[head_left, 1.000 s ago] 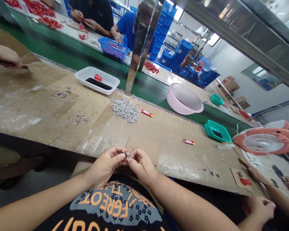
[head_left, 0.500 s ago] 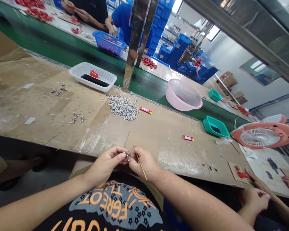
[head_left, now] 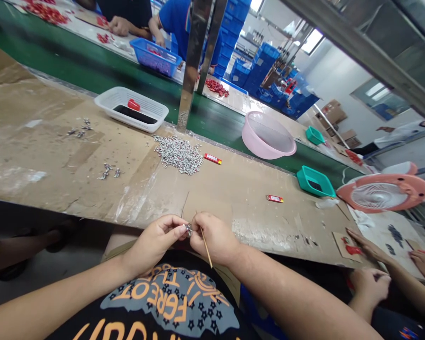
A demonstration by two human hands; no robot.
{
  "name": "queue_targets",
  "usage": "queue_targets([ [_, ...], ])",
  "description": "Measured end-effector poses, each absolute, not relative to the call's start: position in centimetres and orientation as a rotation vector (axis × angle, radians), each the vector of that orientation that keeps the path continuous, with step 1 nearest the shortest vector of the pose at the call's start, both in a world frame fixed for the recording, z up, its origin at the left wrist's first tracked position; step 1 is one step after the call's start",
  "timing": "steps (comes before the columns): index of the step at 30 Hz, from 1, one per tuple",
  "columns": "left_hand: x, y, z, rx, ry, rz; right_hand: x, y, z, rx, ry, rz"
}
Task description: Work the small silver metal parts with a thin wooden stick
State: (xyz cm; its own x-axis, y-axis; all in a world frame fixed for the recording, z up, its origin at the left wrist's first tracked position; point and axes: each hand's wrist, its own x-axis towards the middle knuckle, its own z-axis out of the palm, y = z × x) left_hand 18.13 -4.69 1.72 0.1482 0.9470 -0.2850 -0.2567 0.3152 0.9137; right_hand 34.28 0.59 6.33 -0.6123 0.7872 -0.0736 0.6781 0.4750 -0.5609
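Observation:
My left hand (head_left: pixel 165 236) pinches a small silver-and-dark piece (head_left: pixel 188 229) between thumb and fingertips, just over the table's near edge. Close beside it, my right hand (head_left: pixel 214 238) is closed around a thin wooden stick (head_left: pixel 207 249), whose lower end slants down toward my shirt. The fingertips of both hands nearly meet at the piece, and its exact shape is too small to make out. Under and behind the hands lies a square of cardboard (head_left: pixel 210 204). Farther back is a heap of small silver-grey pieces (head_left: pixel 180 155).
A white basket (head_left: pixel 104 101) holds a phone and a red object. Small red boxes (head_left: pixel 213 159), a pink basin (head_left: pixel 265 141), a green tray (head_left: pixel 315 183) and an orange fan (head_left: pixel 382 192) stand rightward. Co-workers' hands (head_left: pixel 370 285) are at right. A metal post (head_left: pixel 189 89) rises behind.
The stick in my right hand has tilted, its lower end swinging slightly left and down. My left hand keeps its pinch. Across the belt, a co-worker's hands have moved; the view shifted slightly.

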Motion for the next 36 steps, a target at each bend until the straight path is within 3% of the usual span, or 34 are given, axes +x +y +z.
queue_targets([
  [15,18.3,-4.8,1.7,0.819,1.049,1.073,33.9,0.4,6.8,-1.277,-2.562,0.848],
  [26,17.9,-4.7,1.7,0.807,1.066,1.13,33.5,-0.9,5.1,-1.255,-2.174,1.157],
  [36,18.1,-4.4,2.4,0.727,0.983,1.124,33.5,-0.7,3.9,-1.333,-2.025,1.136],
])
